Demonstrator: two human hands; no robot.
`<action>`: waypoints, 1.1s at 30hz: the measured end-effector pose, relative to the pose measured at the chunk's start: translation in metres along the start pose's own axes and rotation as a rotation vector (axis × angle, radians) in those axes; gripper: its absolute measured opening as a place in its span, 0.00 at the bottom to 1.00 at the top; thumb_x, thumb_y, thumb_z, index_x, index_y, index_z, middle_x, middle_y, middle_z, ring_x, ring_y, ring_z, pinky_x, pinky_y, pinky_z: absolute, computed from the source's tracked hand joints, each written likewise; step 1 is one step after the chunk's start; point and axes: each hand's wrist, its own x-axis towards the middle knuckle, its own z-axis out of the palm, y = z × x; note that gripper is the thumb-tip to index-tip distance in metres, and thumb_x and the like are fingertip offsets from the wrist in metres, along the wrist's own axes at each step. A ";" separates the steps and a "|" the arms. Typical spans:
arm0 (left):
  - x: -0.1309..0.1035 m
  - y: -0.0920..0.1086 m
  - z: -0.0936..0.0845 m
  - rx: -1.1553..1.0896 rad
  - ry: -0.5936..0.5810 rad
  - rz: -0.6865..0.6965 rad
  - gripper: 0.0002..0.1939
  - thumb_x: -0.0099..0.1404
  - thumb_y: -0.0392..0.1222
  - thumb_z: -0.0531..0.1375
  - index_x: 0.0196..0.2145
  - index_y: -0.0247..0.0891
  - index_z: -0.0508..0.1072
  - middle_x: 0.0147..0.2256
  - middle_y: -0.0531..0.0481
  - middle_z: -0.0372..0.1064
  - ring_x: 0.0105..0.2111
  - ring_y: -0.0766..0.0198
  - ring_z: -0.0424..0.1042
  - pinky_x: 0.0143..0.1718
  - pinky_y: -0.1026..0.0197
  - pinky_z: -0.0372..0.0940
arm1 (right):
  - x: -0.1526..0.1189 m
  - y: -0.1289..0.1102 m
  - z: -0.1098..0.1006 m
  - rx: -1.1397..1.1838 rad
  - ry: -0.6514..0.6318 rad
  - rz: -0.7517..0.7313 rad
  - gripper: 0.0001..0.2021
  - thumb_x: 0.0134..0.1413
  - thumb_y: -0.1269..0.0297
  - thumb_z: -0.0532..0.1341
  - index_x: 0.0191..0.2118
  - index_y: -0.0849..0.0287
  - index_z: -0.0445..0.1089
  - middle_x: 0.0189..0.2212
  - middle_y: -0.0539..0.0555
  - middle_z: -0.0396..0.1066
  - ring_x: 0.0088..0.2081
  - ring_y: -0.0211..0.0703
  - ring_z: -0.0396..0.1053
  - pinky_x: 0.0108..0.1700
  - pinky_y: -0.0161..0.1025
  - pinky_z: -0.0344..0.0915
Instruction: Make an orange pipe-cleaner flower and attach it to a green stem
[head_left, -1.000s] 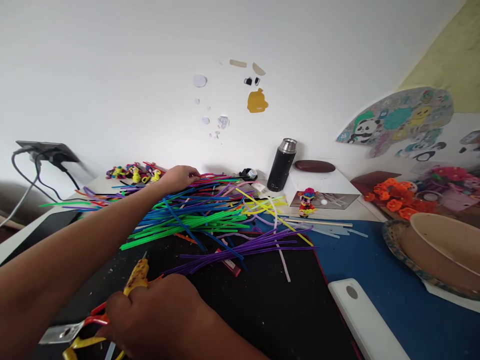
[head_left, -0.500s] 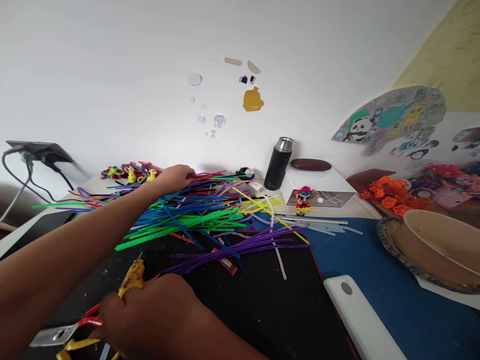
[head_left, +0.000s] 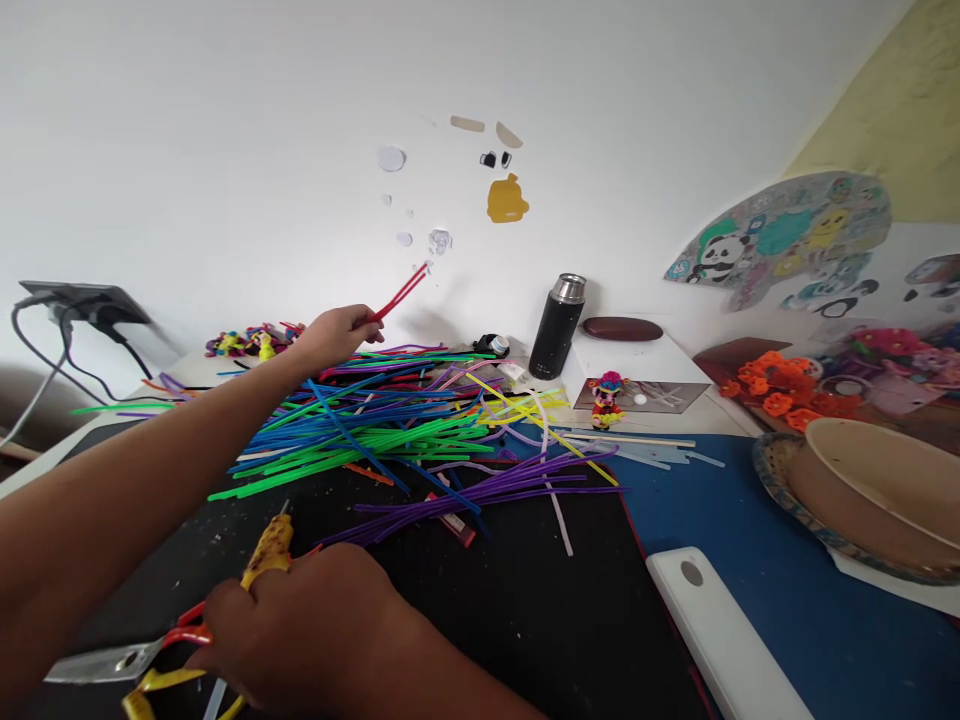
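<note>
Red pipe cleaners [head_left: 390, 304] clamped in the left hand [head_left: 341, 334], near ten o'clock from mid-view.

The left fingertips are pinched together on them, and their free ends point toward one o'clock in front of the wall, above a loose heap of coloured pipe cleaners [head_left: 375, 440] that spreads toward eight o'clock. At seven o'clock the right hand [head_left: 304, 630] is clamped around the red handles of the scissors [head_left: 101, 661], whose blades reach toward nine; a yellow glue gun [head_left: 270, 550] shows at the hand's eleven o'clock, though whether the fingers grip it too is hard to tell. A purple bundle [head_left: 480, 495] lies at six o'clock, partly on the black mat [head_left: 540, 610]; a dark flask [head_left: 556, 335] leans between two and three.
</note>
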 end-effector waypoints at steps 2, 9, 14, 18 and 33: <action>-0.001 0.005 -0.005 -0.118 0.021 -0.017 0.13 0.68 0.54 0.60 0.40 0.45 0.80 0.42 0.47 0.87 0.44 0.51 0.83 0.47 0.53 0.74 | 0.000 0.000 0.000 -0.004 0.002 -0.002 0.16 0.76 0.51 0.60 0.42 0.59 0.70 0.31 0.53 0.82 0.25 0.48 0.81 0.22 0.41 0.75; -0.014 0.034 -0.039 -0.404 0.101 -0.021 0.08 0.71 0.48 0.63 0.39 0.43 0.78 0.44 0.43 0.86 0.51 0.48 0.82 0.56 0.46 0.73 | -0.002 -0.001 -0.004 -0.015 0.000 -0.007 0.15 0.77 0.53 0.60 0.43 0.60 0.69 0.32 0.54 0.82 0.27 0.49 0.82 0.24 0.42 0.77; -0.028 0.058 -0.079 -0.773 0.337 0.120 0.04 0.73 0.39 0.62 0.37 0.40 0.74 0.36 0.43 0.81 0.41 0.53 0.82 0.54 0.45 0.74 | -0.003 -0.001 -0.005 0.000 -0.036 0.018 0.17 0.77 0.49 0.59 0.44 0.59 0.68 0.34 0.54 0.83 0.30 0.49 0.83 0.25 0.41 0.77; -0.035 0.065 -0.117 -0.962 0.541 0.231 0.04 0.75 0.38 0.58 0.39 0.40 0.70 0.27 0.54 0.65 0.27 0.65 0.71 0.40 0.54 0.73 | -0.003 -0.002 -0.001 0.003 -0.042 0.039 0.16 0.76 0.49 0.61 0.43 0.58 0.67 0.33 0.53 0.83 0.31 0.50 0.84 0.26 0.40 0.77; -0.035 -0.031 -0.020 0.561 -0.157 -0.185 0.29 0.67 0.62 0.59 0.53 0.41 0.83 0.47 0.34 0.84 0.47 0.35 0.81 0.43 0.49 0.71 | -0.001 -0.001 0.001 0.005 -0.039 0.016 0.16 0.73 0.49 0.63 0.42 0.59 0.68 0.32 0.54 0.82 0.29 0.51 0.83 0.24 0.42 0.78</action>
